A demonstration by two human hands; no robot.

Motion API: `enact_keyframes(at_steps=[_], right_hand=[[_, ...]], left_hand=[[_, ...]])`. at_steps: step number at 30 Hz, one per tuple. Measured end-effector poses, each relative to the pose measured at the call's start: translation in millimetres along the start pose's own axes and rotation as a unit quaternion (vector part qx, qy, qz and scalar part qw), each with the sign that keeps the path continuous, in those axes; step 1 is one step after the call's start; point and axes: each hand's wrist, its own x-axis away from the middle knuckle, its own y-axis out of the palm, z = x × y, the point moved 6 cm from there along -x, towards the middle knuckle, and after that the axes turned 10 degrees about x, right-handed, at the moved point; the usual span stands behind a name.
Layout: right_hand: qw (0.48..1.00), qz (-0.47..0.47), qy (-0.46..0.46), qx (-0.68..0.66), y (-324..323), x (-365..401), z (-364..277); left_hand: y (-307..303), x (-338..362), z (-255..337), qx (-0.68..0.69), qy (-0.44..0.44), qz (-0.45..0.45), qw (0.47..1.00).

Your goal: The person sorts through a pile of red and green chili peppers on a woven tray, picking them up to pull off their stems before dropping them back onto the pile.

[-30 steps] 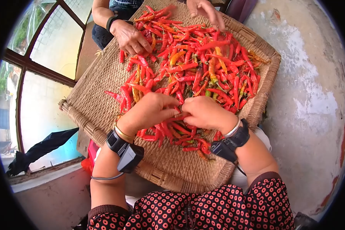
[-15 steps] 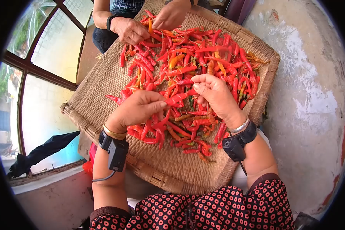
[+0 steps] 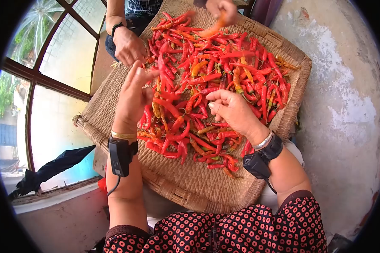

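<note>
Red chili peppers [image 3: 202, 79], with some orange and brownish ones among them, lie heaped on a woven tray [image 3: 198, 185]. My left hand [image 3: 131, 99] is raised over the heap's left side, its fingers stretched out and apart, holding nothing that I can see. Blurred red peppers show just beyond its fingertips. Above the middle of the heap is my right hand [image 3: 236, 111], with thumb and forefinger brought close together and the other fingers curled. Whatever small thing may be between those fingertips cannot be made out.
Across the tray, another person's hand [image 3: 128, 46] hovers by the peppers, and that person's other hand [image 3: 223, 10] holds a blurred orange pepper. A framed window [image 3: 63, 63] and a black folded umbrella [image 3: 55, 166] are at left. A worn wall surface [image 3: 333, 84] lies right.
My left hand has let go of a red pepper and moved up and left, its fingers opening. My right hand has shifted slightly down. The other person's hands have moved apart.
</note>
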Motion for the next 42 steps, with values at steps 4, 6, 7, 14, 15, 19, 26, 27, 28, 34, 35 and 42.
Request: enact_keyframes(at_steps=[4, 6, 7, 14, 15, 19, 26, 27, 28, 34, 35, 42], right_hand=[[0.999, 0.009, -0.013, 0.036, 2.8, -1.3, 0.4], [0.999, 0.008, -0.012, 0.048, 3.6, -0.2, -2.0], [0.998, 0.009, -0.011, 0.062, 3.9, 0.1, -3.0], [0.988, 0.005, -0.053, 0.147, 7.1, 0.8, -3.3], [0.987, 0.007, -0.055, 0.150, 7.5, 0.3, -2.8], [0.985, 0.006, -0.069, 0.159, 8.2, -0.5, -1.4], [0.990, -0.027, -0.034, 0.138, 9.8, 0.7, -2.8], [0.988, -0.026, -0.033, 0.146, 9.9, 1.1, -4.0], [0.988, -0.027, -0.033, 0.146, 10.3, 1.8, -6.3], [0.984, -0.019, -0.131, 0.119, 16.0, 3.8, -23.0], [0.981, -0.044, -0.144, 0.120, 21.2, 5.9, -25.9], [0.960, -0.129, -0.147, 0.200, 37.7, 6.7, -21.6]], left_hand=[[5.1, 9.7, -9.4, -0.314, 0.043, 0.021, 0.948], [22.3, 16.5, -18.1, -0.651, 0.110, -0.125, 0.741], [25.7, 19.8, -19.1, -0.660, 0.152, -0.119, 0.726], [23.2, 25.8, -32.7, -0.786, 0.085, -0.181, 0.585], [23.3, 25.6, -31.8, -0.787, 0.086, -0.181, 0.584], [29.8, 27.8, -21.5, -0.753, 0.121, -0.197, 0.616], [18.2, 22.2, 20.1, -0.583, 0.118, -0.087, 0.800], [10.8, 17.6, 21.4, -0.577, 0.093, -0.070, 0.808], [8.6, 18.0, 23.6, -0.578, 0.093, -0.069, 0.808], [34.2, 31.8, 13.8, -0.541, 0.048, -0.110, 0.833], [43.8, 36.2, 8.9, -0.512, 0.033, -0.137, 0.847], [50.3, 34.9, 16.9, -0.596, 0.163, -0.181, 0.766]])
